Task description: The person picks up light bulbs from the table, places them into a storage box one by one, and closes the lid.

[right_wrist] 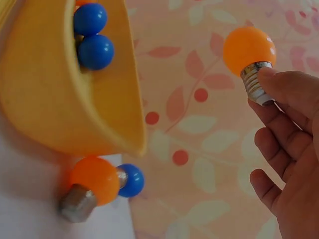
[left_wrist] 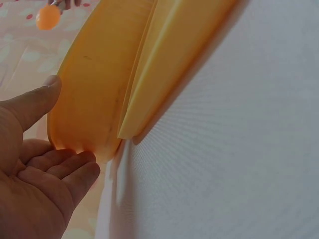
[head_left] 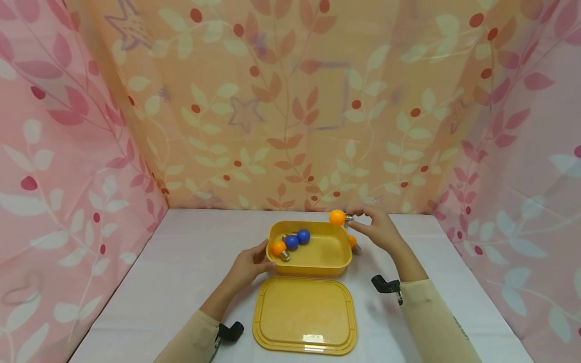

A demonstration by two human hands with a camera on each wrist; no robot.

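Right hand (head_left: pixel 376 231) firmly pinches a round orange bulb (head_left: pixel 337 217) with silver metal screw base, near the yellow rectangular plastic box (head_left: pixel 308 270)'s far-right corner; low pass could clip the rim.

Left wrist: left hand (left_wrist: pixel 47 174), half-open, holds the box's left end; light hold might let it slide.

Right wrist: globe protrudes past thumb and fingertips, base between them.

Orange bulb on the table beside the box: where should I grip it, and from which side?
Probably grip the orange bulb by its metal base, coming from the person's right: the base points away from the yellow box, while the round end sits close by it, with a blue bulb just beyond. The right hand pinches another orange bulb, so free that hand first.
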